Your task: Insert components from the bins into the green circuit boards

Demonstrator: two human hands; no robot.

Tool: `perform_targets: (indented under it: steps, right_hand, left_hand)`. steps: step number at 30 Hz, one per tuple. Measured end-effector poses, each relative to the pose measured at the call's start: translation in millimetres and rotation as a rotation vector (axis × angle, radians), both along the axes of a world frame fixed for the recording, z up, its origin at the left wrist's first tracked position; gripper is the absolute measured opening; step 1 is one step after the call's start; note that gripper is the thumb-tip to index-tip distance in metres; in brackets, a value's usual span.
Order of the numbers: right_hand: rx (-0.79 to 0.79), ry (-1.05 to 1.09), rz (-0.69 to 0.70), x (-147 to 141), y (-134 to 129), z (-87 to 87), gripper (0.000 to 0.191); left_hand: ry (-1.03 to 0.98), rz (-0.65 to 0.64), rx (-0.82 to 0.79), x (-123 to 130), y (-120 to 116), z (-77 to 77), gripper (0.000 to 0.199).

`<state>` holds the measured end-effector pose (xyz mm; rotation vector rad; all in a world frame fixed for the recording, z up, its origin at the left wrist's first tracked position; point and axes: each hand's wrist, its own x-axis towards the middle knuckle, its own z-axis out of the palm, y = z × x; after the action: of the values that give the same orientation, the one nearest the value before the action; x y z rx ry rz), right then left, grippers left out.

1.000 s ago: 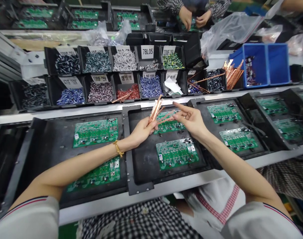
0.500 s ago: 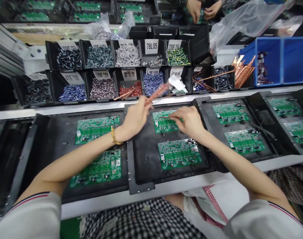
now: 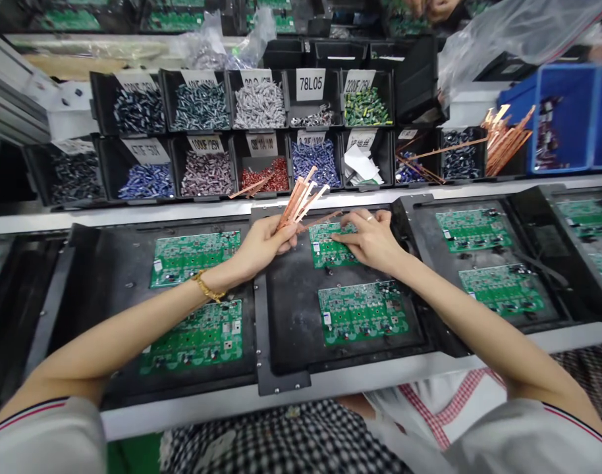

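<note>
My left hand (image 3: pixel 266 245) is closed around a bundle of copper-coloured strips (image 3: pixel 297 204), which fan out upward from its fingers. One thin strip (image 3: pixel 323 220) sticks out to the right toward my other hand. Over the upper green circuit board (image 3: pixel 321 253) in the middle tray is my right hand (image 3: pixel 373 238), its fingers apart and one fingertip on or just above the board. The hand covers the board's right part. Below it lies a second circuit board (image 3: pixel 363 313), with small parts on it.
Black bins of sorted components (image 3: pixel 202 171) stand in two rows behind the trays. More copper-coloured strips (image 3: pixel 508 145) rise from a bin at the right, beside a blue bin (image 3: pixel 562 118). Neighbouring trays hold circuit boards (image 3: pixel 197 257). Another person's hands (image 3: pixel 437 8) show at the top.
My left hand has moved slightly left and down, turning the strips more upright and fanned. My right hand's fingers have spread from a pinch. The view has shifted a little.
</note>
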<state>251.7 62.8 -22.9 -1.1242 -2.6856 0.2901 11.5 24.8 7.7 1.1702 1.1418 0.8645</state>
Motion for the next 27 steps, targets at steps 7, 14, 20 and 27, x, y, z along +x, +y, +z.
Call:
perform_targets:
  steps: [7,14,20,27]
  right_hand:
    - [-0.593,0.965,-0.192,-29.1,-12.8,17.6,0.016]
    - [-0.309,0.44,-0.107,1.8,-3.3,25.8,0.022]
    - [-0.078,-0.128,0.223,11.8,-5.4,2.6,0.038]
    - [0.041,-0.176,0.274,7.0,-7.7,-1.9,0.039]
  left_hand:
    - [-0.216,-0.145,-0.173,16.4,-4.8,-0.5,0.015]
    - [0.001,0.103,0.08,4.8,2.8,-2.4,0.015]
    - [0.034,0.025,0.126,-1.4,-1.4,-7.3,0.017]
    - [0.31,-0.03,0.24,-6.6,-4.0,-4.2,0.024]
